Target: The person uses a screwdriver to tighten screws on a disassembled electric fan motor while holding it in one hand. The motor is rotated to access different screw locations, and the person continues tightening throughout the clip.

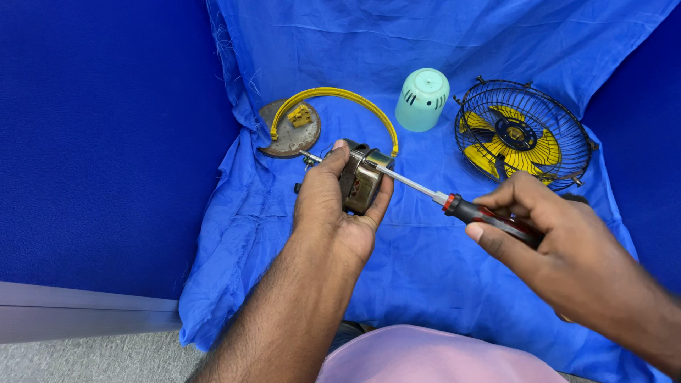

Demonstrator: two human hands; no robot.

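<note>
While left hand (333, 206) grips motor (360, 181), screwdriver (454, 206) right

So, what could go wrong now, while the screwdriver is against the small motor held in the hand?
1. The screwdriver shaft passes close to the left hand fingers; a slip may jab them.
2. The motor is held in the air, not resting on the blue cloth, so it may twist or drop.
3. A loosened screw could fall into the cloth's folds and be lost.
</note>
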